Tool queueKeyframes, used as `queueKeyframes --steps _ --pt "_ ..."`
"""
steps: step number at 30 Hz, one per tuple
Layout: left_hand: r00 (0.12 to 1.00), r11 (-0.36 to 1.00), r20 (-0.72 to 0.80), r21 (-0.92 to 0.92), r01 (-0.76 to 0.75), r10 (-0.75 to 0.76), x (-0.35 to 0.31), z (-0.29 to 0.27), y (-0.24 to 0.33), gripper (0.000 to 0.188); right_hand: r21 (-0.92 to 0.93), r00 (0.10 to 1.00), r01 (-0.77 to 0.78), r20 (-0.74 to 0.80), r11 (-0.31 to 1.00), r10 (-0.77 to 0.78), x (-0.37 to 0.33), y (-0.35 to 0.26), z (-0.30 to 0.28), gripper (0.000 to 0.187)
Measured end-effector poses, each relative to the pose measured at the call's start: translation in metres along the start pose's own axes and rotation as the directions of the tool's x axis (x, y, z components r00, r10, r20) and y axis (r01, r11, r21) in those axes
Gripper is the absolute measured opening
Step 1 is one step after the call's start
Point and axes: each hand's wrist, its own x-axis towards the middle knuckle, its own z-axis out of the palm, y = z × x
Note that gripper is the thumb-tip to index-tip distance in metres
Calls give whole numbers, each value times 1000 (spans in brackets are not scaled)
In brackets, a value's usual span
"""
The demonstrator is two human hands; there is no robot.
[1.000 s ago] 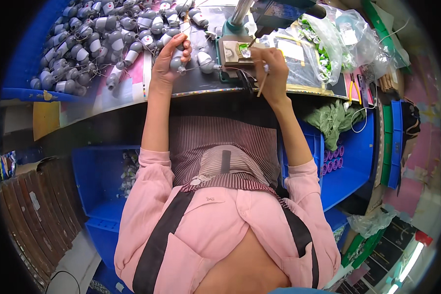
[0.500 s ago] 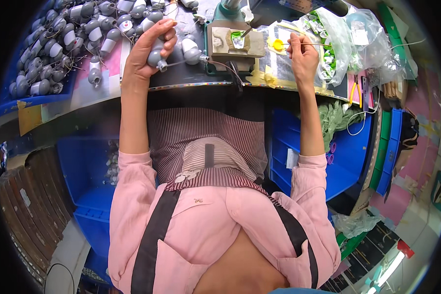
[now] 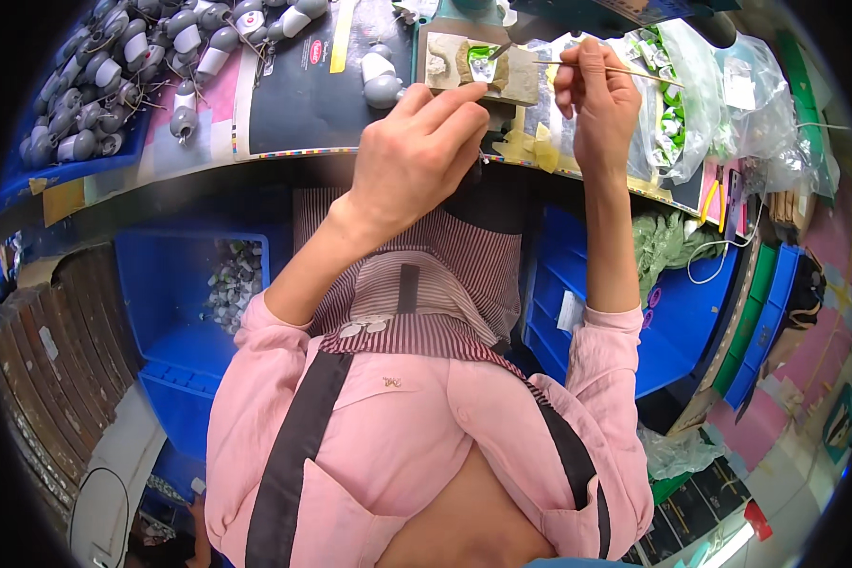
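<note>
My left hand is in front of a grey block, its fingers bent and pressed together at the block's front edge. What they hold, if anything, is hidden. A small green and white piece sits in a brownish recess of the block. To the right, my right hand grips a thin wooden stick, whose left end points toward the green and white piece. One grey and white bulb-shaped part lies on the table just left of the block.
A heap of similar grey and white parts fills a blue tray at the left. Clear plastic bags with green and white pieces lie at the right, near yellow-handled pliers. Blue bins stand below the table.
My left hand has moved right, from the loose parts to the block; the grey and white part it held is no longer visible in it. The stick's tip has moved from a yellow cup toward the block.
</note>
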Motion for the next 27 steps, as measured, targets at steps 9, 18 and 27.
queueKeyframes --steps 9,18,27 --pt "989 999 140 35 35 -40 -4 9 0 21 -317 979 185 142 930 -146 -10 13 38 28" --pt "988 996 130 -27 83 -78 -5 11 1 24 -429 950 311 169 848 -263 -10 15 40 30" --pt "844 715 46 -508 481 -535 26 8 -15 13 232 930 32 349 972 -114 53 -42 -29 18"
